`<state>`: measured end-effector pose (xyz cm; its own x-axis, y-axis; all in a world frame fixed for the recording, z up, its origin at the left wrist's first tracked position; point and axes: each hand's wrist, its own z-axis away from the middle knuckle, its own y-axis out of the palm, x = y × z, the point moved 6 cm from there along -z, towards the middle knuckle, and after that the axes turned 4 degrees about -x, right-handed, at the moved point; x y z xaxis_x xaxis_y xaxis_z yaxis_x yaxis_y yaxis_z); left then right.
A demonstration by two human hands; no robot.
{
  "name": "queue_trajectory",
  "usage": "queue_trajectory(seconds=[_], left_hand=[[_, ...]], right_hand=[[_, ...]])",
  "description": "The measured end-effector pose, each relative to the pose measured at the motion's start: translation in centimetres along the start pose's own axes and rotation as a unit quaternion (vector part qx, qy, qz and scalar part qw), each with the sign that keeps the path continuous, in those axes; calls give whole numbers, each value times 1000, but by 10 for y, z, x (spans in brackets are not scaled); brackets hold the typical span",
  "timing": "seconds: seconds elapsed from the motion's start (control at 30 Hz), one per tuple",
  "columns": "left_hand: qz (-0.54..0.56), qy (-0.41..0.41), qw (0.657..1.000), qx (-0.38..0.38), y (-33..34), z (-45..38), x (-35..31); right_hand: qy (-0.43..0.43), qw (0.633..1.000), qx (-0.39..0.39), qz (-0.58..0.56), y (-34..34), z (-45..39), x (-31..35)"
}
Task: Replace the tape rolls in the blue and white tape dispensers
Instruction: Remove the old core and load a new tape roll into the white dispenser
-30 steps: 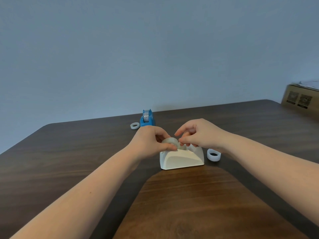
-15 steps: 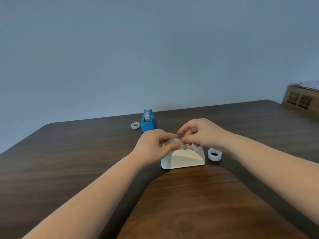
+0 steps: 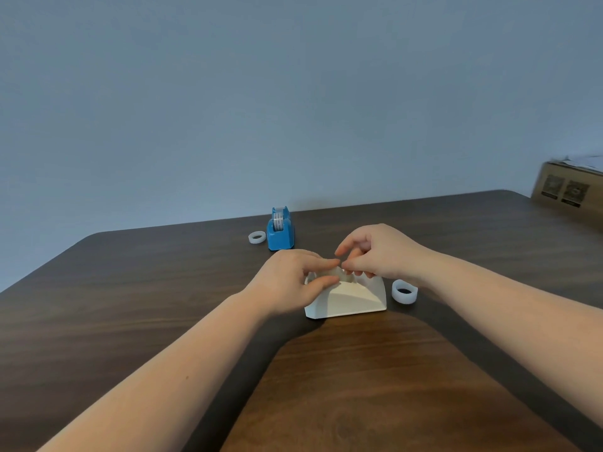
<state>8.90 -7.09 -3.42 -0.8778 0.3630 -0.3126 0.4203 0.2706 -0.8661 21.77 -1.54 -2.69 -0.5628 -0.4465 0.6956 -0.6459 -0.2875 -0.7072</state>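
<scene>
The white tape dispenser (image 3: 349,300) stands on the dark wooden table, in the middle of the view. A clear tape roll (image 3: 334,275) sits low in its top slot, mostly hidden by fingers. My left hand (image 3: 290,280) pinches the roll from the left with thumb and forefinger. My right hand (image 3: 375,252) hovers over the dispenser's top, its fingertips pinched together at the roll's upper edge. Farther back stands the blue tape dispenser (image 3: 280,230) with a roll inside.
A white tape ring (image 3: 404,291) lies just right of the white dispenser. A second white ring (image 3: 257,237) lies left of the blue dispenser. A cardboard box (image 3: 569,190) sits at the table's far right corner. A lighter wood patch (image 3: 375,386) spans the near table.
The tape roll has sunk lower into the white dispenser's slot. My left hand's fingers have slid down with it, and my right fingertips have stayed pinched at its top.
</scene>
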Motion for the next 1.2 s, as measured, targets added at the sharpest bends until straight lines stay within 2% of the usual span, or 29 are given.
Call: queue_trajectory(seconds=[0.5,1.2], left_hand=[[23,-36,999,14,0,2,5],[33,-69,997,23,2,3,8]], right_hand=[[27,997,-54,-45,-18,13,-10],[75,990,-119,-29,-51,35,-35]])
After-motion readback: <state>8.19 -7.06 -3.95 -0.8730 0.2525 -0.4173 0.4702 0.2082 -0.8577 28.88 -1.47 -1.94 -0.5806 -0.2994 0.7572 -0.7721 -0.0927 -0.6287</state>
